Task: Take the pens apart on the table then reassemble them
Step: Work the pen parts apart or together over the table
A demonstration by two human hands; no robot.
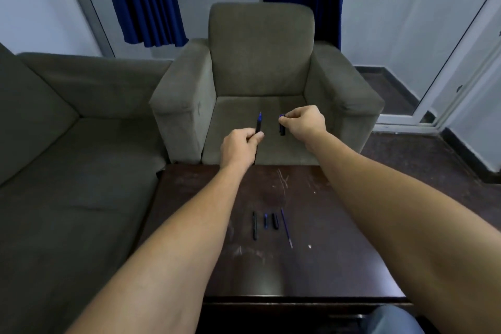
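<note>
Nearest, a black barrel (254,225), small blue piece (265,221), black cap (275,221) and thin refill (286,228) lie on the table (325,225). Farther out, the left hand (241,148) grips an upright pen body (259,123) in curled fingers; the right hand (305,119) pinches another cap (282,126) beside it.

Left hand (240,148) grips pen (259,123) (uncapped); right hand (305,119) pinches cap (282,125).

My view is dim and bluish, with soft, even light. The dark bench (339,225) shows faint sheen, the right door frame (461,49) bows, and detail is slightly soft.
</note>
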